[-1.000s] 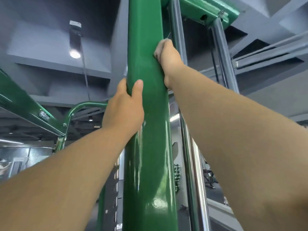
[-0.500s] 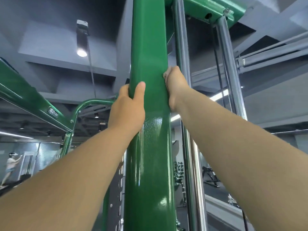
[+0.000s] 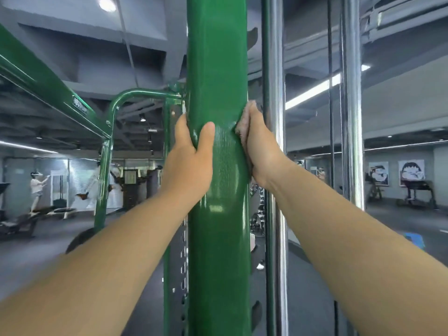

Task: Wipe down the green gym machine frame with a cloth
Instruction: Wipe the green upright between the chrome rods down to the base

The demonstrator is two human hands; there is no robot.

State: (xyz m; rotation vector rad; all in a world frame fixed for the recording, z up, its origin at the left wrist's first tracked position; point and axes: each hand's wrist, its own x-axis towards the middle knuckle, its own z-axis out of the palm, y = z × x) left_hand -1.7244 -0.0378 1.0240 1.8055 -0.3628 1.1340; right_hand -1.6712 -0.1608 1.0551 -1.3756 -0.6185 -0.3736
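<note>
We see a glossy, smooth green-painted metal post, a rough, nubby brownish cloth, and mirror-bright polished chrome rods.

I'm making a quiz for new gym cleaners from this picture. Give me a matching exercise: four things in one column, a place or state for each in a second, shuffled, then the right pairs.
Things
1. left hand
2. right hand
3. cloth
4. chrome bar

Places or states
A. pressed between a hand and the green post
B. upright, just right of the post
C. bare, gripping the post's left side
D. holding the cloth to the post's right side

Pairs: 1-C, 2-D, 3-A, 4-B
</note>
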